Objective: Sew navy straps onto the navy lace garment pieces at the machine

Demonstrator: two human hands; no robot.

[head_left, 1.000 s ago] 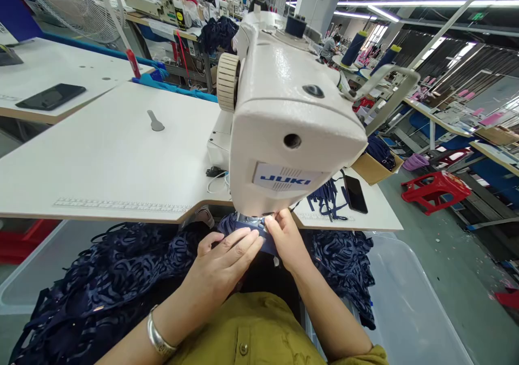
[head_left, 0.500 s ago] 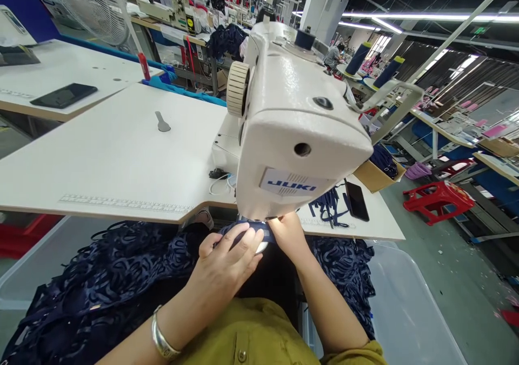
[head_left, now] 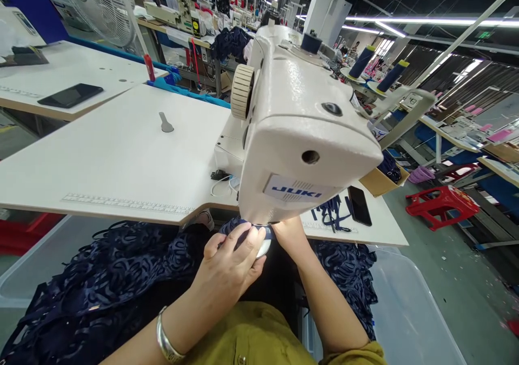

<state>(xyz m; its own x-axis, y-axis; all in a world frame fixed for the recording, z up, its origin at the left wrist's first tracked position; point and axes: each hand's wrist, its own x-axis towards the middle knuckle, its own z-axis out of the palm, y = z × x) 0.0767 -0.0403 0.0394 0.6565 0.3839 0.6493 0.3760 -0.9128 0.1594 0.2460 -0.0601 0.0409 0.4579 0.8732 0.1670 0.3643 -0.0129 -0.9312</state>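
Note:
My left hand (head_left: 233,259) presses its bunched fingers on a navy fabric piece (head_left: 268,232) at the front of the sewing machine (head_left: 300,132). A smooth white rounded part (head_left: 264,248) shows below the navy edge, beside the left fingertips. On the other side, my right hand (head_left: 291,236) grips the same piece at its right edge; its fingertips are partly hidden under the machine head. The needle and presser foot are out of sight behind that head. Patterned navy garments (head_left: 133,267) lie heaped at the left of my lap, and more (head_left: 344,278) at the right.
On the white table (head_left: 121,154) lies a small grey metal plate (head_left: 166,123). Navy strips (head_left: 331,212) and a phone (head_left: 359,205) lie right of the machine. Another phone (head_left: 70,95) rests on the left table. A clear plastic bin (head_left: 409,300) stands below; a red stool (head_left: 444,205) stands farther right.
The camera view has shifted slightly, so the machine sits a little farther right. More of the white rounded part shows beside my left fingers. Both hands keep hold of the fabric.

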